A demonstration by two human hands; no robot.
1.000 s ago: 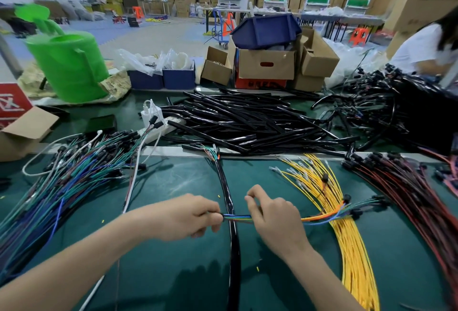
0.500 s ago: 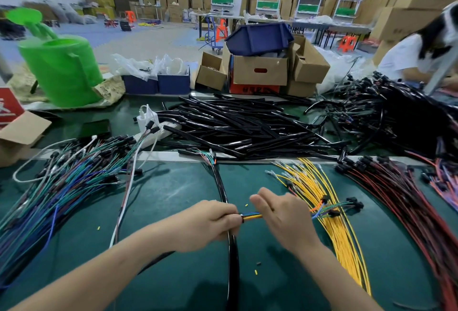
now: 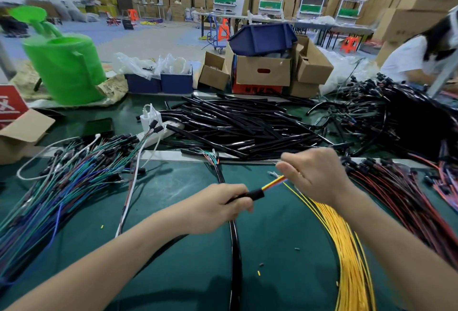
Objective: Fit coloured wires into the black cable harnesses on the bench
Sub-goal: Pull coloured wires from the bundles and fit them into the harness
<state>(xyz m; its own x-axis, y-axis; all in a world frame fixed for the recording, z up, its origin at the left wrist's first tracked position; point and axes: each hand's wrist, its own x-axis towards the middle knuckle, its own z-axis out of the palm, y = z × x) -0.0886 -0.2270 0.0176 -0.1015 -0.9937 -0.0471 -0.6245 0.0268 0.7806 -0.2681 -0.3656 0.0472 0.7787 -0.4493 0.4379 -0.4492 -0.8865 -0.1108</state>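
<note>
My left hand (image 3: pixel 218 208) grips the end of a black cable harness tube (image 3: pixel 255 194) above the green bench mat (image 3: pixel 173 211). A thin bundle of coloured wires (image 3: pixel 275 183), yellow, orange and blue, sticks out of the tube's mouth toward the upper right. My right hand (image 3: pixel 314 174) pinches those wires a little beyond the tube. The rest of the tube (image 3: pixel 235 248) runs down the mat toward me.
Green and blue wires (image 3: pixel 62 187) are heaped at left, yellow wires (image 3: pixel 347 248) at right of centre, red and black wires (image 3: pixel 409 199) at far right. Loose black tubes (image 3: pixel 235 127) pile behind. Boxes (image 3: pixel 262 73), a green watering can (image 3: pixel 67 68) and a person (image 3: pixel 409 60) lie beyond.
The wires have gone further into the black tube and their connector ends no longer trail across the yellow pile. Both hands have lifted up and to the right, with the right hand farther from the left.
</note>
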